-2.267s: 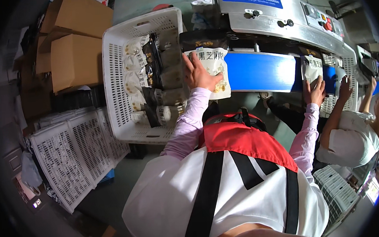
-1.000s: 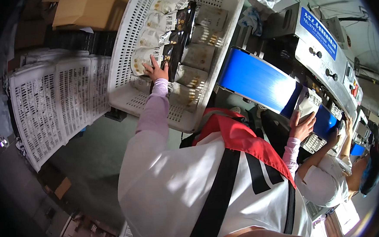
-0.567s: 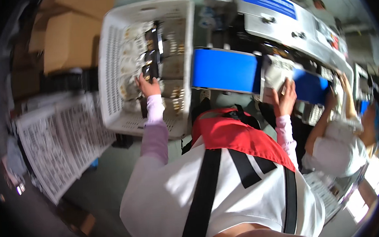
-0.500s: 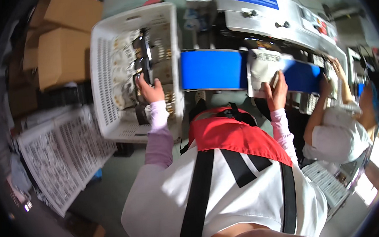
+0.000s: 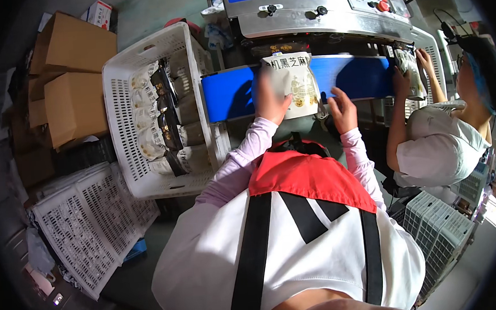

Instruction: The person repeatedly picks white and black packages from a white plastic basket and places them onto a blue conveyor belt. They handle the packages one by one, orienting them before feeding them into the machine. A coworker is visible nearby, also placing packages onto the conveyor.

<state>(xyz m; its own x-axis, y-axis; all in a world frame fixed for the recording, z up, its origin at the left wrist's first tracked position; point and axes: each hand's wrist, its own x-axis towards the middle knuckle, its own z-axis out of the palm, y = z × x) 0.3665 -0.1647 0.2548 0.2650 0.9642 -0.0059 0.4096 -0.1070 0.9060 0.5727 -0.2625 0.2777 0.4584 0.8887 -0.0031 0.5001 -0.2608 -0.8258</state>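
Observation:
A white stand-up pouch [image 5: 298, 89] with dark print and a pale drawing stands at the blue conveyor belt [image 5: 354, 74], in front of the metal machine. My left hand [image 5: 272, 99] is closed on its left edge, thumb across the front; the fingertips are blurred. Just right of the pouch, my right hand [image 5: 343, 110] is open with fingers apart, holding nothing. To my left, a white plastic crate [image 5: 116, 115] holds several similar pouches [image 5: 150, 127], some showing dark sides.
The metal machine [image 5: 331, 22], with black knobs and a red button, runs behind the belt. At right, a co-worker [image 5: 440, 143] holds another pouch [image 5: 408, 68] at the belt's end. Cardboard boxes [image 5: 74, 103], perforated white trays [image 5: 96, 227] and stacked crates [image 5: 434, 223] stand around me.
My left hand has left the crate and moved right to the pouch. My right hand has let go of the pouch and opened beside it. My view has shifted.

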